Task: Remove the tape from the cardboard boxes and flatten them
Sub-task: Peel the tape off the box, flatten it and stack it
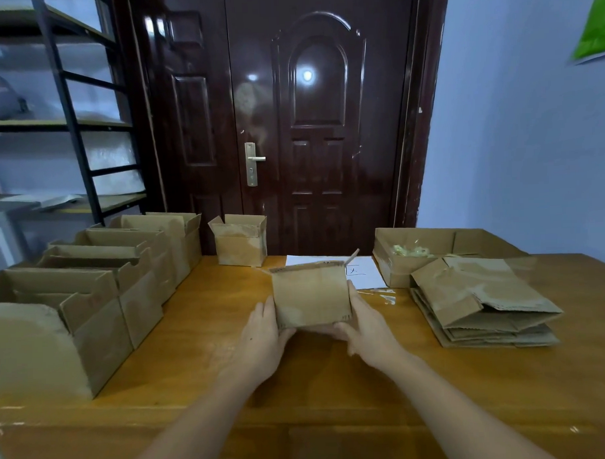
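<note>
A small brown cardboard box (312, 292) is held above the wooden table (320, 393), its open top flaps facing away from me. My left hand (263, 337) grips its left side and bottom corner. My right hand (364, 325) grips its right side, fingers curled under the bottom edge. A row of open upright boxes (101, 288) runs along the table's left side. One more open box (240, 241) stands at the far edge. A stack of flattened boxes (482, 305) lies at the right.
A large shallow cardboard tray (402, 267) at the back right holds crumpled tape (410, 251). A white paper sheet (364, 271) lies behind the held box, with tape scraps beside it. A dark door stands behind the table, a metal shelf at the left.
</note>
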Motion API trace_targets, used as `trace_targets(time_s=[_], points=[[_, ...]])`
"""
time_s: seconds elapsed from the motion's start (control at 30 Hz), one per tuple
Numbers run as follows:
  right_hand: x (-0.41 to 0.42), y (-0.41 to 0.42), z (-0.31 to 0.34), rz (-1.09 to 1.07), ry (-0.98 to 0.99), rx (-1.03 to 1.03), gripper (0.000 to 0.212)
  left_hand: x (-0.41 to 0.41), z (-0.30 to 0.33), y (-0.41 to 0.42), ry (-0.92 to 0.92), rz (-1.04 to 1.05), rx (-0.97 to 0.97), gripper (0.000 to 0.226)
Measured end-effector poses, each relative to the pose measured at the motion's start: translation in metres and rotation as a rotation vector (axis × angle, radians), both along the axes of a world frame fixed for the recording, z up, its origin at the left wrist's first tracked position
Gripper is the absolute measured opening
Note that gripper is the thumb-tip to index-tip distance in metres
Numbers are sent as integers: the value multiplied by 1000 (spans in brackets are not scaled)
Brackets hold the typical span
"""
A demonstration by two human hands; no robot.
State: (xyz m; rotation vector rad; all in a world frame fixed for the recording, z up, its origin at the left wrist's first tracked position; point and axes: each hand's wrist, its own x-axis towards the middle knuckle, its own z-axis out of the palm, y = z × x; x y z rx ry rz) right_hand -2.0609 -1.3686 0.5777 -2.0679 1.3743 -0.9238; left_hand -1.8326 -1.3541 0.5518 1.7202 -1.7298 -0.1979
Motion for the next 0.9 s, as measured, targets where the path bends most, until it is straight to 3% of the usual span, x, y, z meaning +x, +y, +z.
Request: trace_targets(time_s=[0.2,0.3,0.4,0.57,0.67,0.77,0.9], points=[[4,-5,15,-106,-227,-66,58,-7,8,-5,232,-103,-118,73],[9,-6,21,-136,-298,-62,52,-12,9,-6,304,-129,-148,106],[10,-8,26,-118,-276,-94,68,-9,9,-9,136,-73,-197,135],[7,-13,26,-51,-141,-78,109,2,20,-16,99,-66,-226,120],[8,-15,27,-183,-104,-167,97,2,28,-16,90,-150,-187,115],[8,-20,30,-277,-48,-253,80,-1,31,-14,5,-167,-162,87],[6,-32,34,-319,143,-125,82,0,27,-16,-80,-114,-100,66]])
